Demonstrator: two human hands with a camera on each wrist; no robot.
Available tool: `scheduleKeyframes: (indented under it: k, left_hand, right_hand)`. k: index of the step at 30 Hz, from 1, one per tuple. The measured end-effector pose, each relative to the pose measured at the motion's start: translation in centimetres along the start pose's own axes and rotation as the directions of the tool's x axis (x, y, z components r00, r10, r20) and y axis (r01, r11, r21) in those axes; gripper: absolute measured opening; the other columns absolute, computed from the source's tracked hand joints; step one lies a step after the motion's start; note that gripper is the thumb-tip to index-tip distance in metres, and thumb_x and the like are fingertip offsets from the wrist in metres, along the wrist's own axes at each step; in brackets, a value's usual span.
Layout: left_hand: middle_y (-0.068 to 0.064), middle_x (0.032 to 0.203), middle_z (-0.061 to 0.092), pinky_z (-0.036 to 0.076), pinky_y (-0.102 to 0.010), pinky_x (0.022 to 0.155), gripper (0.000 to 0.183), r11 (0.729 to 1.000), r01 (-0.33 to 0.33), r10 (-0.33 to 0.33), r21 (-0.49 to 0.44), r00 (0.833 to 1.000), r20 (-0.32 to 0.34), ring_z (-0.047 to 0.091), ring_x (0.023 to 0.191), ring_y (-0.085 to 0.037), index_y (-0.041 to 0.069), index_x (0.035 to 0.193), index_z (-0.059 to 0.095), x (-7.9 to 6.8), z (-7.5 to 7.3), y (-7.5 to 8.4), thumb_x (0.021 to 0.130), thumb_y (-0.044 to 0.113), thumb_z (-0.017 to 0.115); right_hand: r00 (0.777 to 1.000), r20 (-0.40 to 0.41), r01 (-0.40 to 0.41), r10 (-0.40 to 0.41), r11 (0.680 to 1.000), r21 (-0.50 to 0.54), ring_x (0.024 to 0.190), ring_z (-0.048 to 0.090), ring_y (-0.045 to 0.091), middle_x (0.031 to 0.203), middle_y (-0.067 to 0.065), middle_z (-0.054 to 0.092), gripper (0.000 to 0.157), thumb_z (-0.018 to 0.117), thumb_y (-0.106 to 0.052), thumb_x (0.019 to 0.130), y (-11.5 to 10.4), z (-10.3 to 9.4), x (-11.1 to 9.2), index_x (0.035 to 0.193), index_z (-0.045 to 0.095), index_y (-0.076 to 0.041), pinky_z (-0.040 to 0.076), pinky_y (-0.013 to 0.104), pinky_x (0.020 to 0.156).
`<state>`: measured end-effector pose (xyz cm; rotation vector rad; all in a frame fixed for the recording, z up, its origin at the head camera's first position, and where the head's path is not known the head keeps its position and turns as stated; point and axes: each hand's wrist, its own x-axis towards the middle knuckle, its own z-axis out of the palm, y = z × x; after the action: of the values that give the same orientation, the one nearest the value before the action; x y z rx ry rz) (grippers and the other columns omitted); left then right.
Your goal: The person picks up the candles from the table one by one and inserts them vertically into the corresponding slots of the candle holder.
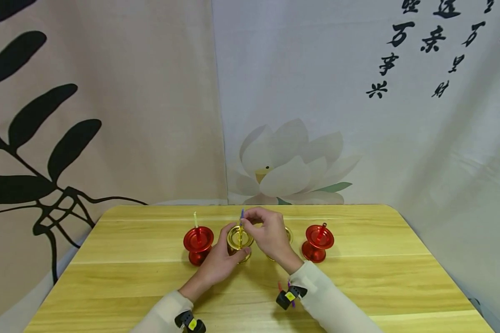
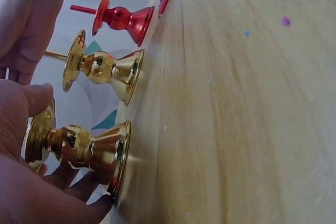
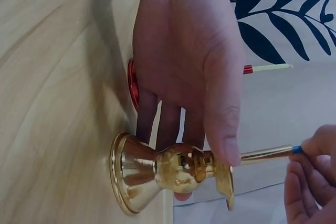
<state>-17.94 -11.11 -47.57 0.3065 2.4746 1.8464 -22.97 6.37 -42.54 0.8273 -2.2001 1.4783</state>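
Note:
My left hand (image 1: pixel 217 267) holds a shiny gold candle holder (image 3: pixel 181 169) around its body, with the thumb near the dish rim. The holder stands upright on the wooden table. Above it, my right hand (image 1: pixel 271 235) pinches a thin blue candle (image 3: pixel 297 149) between thumb and fingers. In the right wrist view the candle's lower end is at the mouth of the holder's tube, in line with it. Beside the right hand stands a second gold candle holder (image 2: pixel 100 68), partly hidden behind that hand in the head view.
A red candle holder (image 1: pixel 198 241) bearing a pale yellow candle (image 1: pixel 196 219) stands to the left. Another red holder (image 1: pixel 318 239) is on the right. Close to the right wrist, a red candle (image 1: pixel 280 286) and a purple candle (image 1: pixel 293 303) lie on the table (image 1: pixel 129 277).

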Motion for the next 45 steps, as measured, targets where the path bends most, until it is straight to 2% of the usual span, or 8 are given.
scheduleKeyframes:
  k: [4,12,19,24,29,34,39,45]
  left_hand:
    - [-0.025,0.153,0.059,0.043,-0.064,0.119,0.078,1.000,-0.007,0.007,-0.006,1.000,0.004,0.059,0.141,-0.039,0.008,0.166,0.032,0.1,0.0,-0.1,0.105,0.022,0.079]
    - [-0.025,0.153,0.059,0.043,-0.066,0.118,0.077,1.000,-0.012,0.012,0.002,1.000,-0.003,0.058,0.141,-0.039,0.009,0.165,0.034,0.0,0.1,-0.1,0.104,0.022,0.079]
    - [-0.025,0.154,0.058,0.041,-0.065,0.119,0.076,1.000,-0.012,0.012,-0.004,1.000,-0.006,0.057,0.143,-0.039,0.010,0.165,0.035,-0.1,0.1,0.0,0.104,0.021,0.079]
    - [-0.024,0.155,0.057,0.039,-0.067,0.120,0.078,1.000,-0.004,0.004,0.004,1.000,-0.011,0.055,0.145,-0.040,0.006,0.165,0.033,0.0,0.2,0.0,0.104,0.023,0.079]
    - [-0.026,0.154,0.058,0.038,-0.067,0.120,0.079,1.000,-0.006,0.006,0.013,1.000,-0.019,0.056,0.144,-0.041,0.004,0.165,0.031,0.1,0.2,-0.3,0.105,0.023,0.078]
    - [-0.027,0.150,0.060,0.041,-0.066,0.119,0.080,0.999,-0.024,0.026,0.048,0.999,-0.046,0.058,0.141,-0.042,0.001,0.165,0.029,0.2,0.3,-0.6,0.106,0.025,0.077]
    - [-0.031,0.151,0.058,0.038,-0.068,0.120,0.081,0.997,0.005,0.000,0.078,0.997,-0.072,0.055,0.144,-0.045,0.002,0.166,0.027,-0.4,0.6,-0.2,0.107,0.029,0.076]
    - [-0.033,0.153,0.055,0.039,-0.067,0.120,0.086,0.996,0.027,-0.021,0.080,0.997,-0.078,0.053,0.144,-0.046,-0.001,0.168,0.024,-1.4,0.6,0.1,0.105,0.024,0.078]
  right_hand:
    - [0.999,0.000,0.038,-0.038,0.999,-0.027,0.083,0.079,0.021,0.093,0.005,0.081,0.006,0.080,0.001,0.097,0.1,0.0,-0.1,0.098,0.082,-0.004,0.065,0.043,0.072]
    - [0.999,0.001,0.038,-0.038,0.999,-0.019,0.082,0.079,0.023,0.092,0.004,0.081,0.005,0.081,0.002,0.097,0.2,0.2,-0.2,0.097,0.081,-0.003,0.064,0.058,0.073]
    - [0.999,-0.003,0.039,-0.039,0.998,-0.041,0.083,0.079,0.023,0.094,0.006,0.081,0.006,0.083,0.001,0.095,0.0,0.0,-0.3,0.099,0.082,-0.003,0.066,0.048,0.074]
    - [1.000,-0.004,-0.015,0.014,0.999,-0.050,0.085,0.079,0.018,0.096,0.003,0.082,0.010,0.084,-0.001,0.093,-0.4,-0.6,-0.7,0.103,0.083,-0.004,0.066,0.045,0.077]
    - [0.999,0.023,-0.040,0.042,0.996,-0.084,0.087,0.077,0.014,0.097,0.000,0.081,0.006,0.081,-0.008,0.097,-1.3,-1.9,-1.4,0.103,0.083,-0.008,0.064,0.037,0.080]
    - [0.998,0.062,-0.024,0.030,0.995,-0.097,0.086,0.075,0.012,0.097,-0.001,0.080,0.005,0.080,-0.010,0.099,-1.9,-3.5,-2.7,0.103,0.083,-0.009,0.065,0.040,0.078]
    - [0.995,0.097,-0.004,0.014,0.994,-0.106,0.086,0.074,0.008,0.096,-0.007,0.078,0.010,0.082,-0.005,0.095,-2.1,-5.2,-4.3,0.101,0.081,-0.013,0.065,0.037,0.075]
    - [0.985,0.160,-0.044,0.066,0.989,-0.139,0.084,0.072,0.006,0.094,-0.013,0.077,0.014,0.082,-0.002,0.092,-1.1,-6.9,-6.9,0.098,0.081,-0.014,0.064,0.036,0.074]
